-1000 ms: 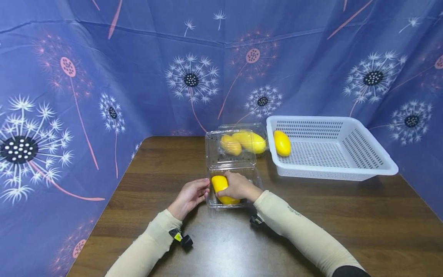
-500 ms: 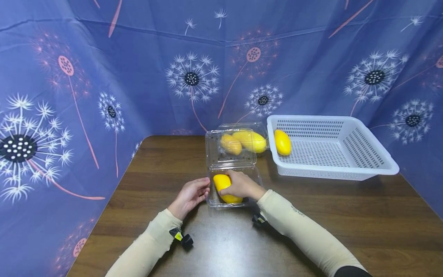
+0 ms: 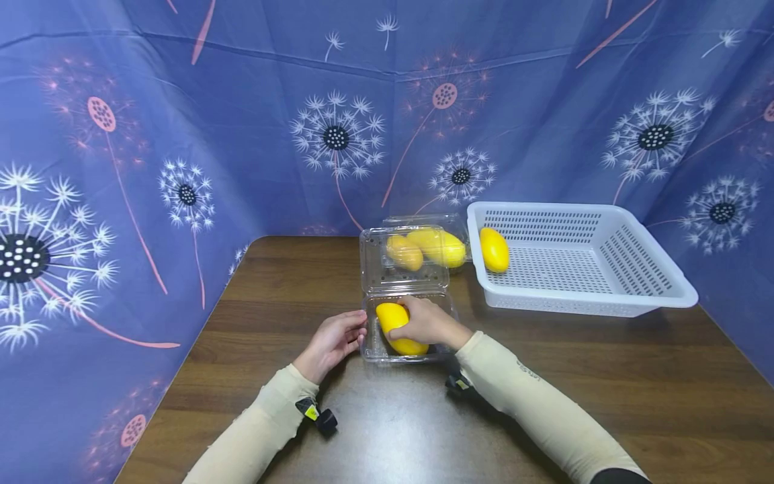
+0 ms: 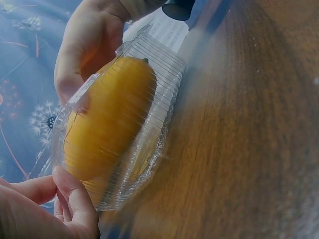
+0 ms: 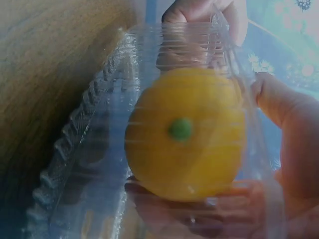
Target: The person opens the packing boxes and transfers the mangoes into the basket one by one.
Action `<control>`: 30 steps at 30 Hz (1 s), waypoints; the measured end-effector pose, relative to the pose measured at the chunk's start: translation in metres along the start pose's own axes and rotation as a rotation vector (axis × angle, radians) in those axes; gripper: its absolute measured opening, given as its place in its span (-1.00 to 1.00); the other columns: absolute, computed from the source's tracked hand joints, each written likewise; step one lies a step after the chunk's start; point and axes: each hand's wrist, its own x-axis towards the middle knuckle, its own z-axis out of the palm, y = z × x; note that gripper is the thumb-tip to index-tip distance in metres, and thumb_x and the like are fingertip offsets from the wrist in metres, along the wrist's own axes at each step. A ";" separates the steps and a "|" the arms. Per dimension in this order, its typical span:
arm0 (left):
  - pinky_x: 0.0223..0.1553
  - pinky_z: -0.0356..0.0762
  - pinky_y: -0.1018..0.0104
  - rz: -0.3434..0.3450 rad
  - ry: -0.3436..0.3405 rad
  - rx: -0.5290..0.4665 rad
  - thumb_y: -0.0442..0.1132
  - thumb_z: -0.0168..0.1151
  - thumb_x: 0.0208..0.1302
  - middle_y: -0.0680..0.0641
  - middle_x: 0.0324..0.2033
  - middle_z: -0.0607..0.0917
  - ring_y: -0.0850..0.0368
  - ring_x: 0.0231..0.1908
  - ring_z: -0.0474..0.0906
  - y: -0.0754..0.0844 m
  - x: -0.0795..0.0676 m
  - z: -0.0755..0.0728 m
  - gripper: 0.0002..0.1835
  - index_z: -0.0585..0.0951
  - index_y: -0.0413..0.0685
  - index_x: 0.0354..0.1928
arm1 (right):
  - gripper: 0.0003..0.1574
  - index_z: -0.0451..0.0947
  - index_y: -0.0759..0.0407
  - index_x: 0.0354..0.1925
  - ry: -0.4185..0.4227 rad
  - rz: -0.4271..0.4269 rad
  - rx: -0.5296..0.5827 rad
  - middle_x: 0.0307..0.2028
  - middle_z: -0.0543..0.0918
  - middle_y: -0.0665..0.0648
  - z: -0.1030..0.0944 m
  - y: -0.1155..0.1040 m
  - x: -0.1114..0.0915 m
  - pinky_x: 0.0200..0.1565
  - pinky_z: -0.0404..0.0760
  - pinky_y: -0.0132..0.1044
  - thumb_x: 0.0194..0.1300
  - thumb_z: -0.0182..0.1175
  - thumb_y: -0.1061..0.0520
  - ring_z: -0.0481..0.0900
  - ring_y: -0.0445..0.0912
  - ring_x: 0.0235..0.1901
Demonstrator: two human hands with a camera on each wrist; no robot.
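A yellow mango (image 3: pixel 391 316) lies in the base of a clear plastic clamshell container (image 3: pixel 375 350), whose lid is swung up at the back. My right hand (image 3: pixel 431 323) reaches in from the right and grips that mango, thumb on the near side and fingers beyond. With thumb and fingertips, my left hand (image 3: pixel 336 338) pinches the container's left rim. In the left wrist view the mango (image 4: pixel 112 117) shows through the ribbed wall, near my left thumb. The right wrist view shows its green stem end (image 5: pixel 180 129); the wall partly blurs my right fingers beneath.
Behind the lid sits a second clear container (image 3: pixel 459 225) with yellow mangoes (image 3: pixel 446 249) inside. To its right stands a white perforated basket (image 3: pixel 580 301) holding one mango (image 3: pixel 494 250) at its left wall. A patterned blue cloth (image 3: pixel 254 134) hangs behind the wooden table (image 3: pixel 272 269).
My right hand has shifted slightly right and back inside the container, carrying the mango's near-left side away from the left wall. My left hand stays at the rim.
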 end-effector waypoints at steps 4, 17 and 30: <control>-0.42 0.48 0.57 -0.004 0.001 -0.001 -0.37 0.04 0.41 0.13 -0.51 0.57 0.32 -0.51 0.47 -0.001 0.000 0.000 -0.61 0.34 -0.38 0.22 | -0.07 0.41 0.27 0.23 0.002 -0.009 -0.006 -0.18 0.66 0.16 -0.004 0.001 -0.001 -0.28 0.56 -0.26 -0.04 0.43 -0.13 0.57 -0.08 -0.32; -0.44 0.48 0.58 -0.009 0.001 -0.010 -0.38 0.01 0.42 0.15 -0.51 0.57 0.34 -0.53 0.47 -0.001 0.002 0.000 -0.59 0.32 -0.39 0.24 | -0.14 0.43 0.26 0.16 0.020 -0.032 -0.051 -0.24 0.64 0.13 -0.018 -0.002 -0.007 -0.33 0.53 -0.30 -0.03 0.43 -0.12 0.54 -0.09 -0.35; -0.44 0.48 0.57 -0.005 0.009 -0.014 -0.39 0.03 0.40 0.14 -0.51 0.56 0.32 -0.53 0.48 -0.001 0.001 0.001 -0.61 0.33 -0.39 0.21 | -0.06 0.39 0.26 0.22 0.018 -0.037 -0.032 -0.20 0.65 0.15 -0.025 -0.005 -0.010 -0.34 0.54 -0.31 -0.05 0.42 -0.15 0.55 -0.10 -0.35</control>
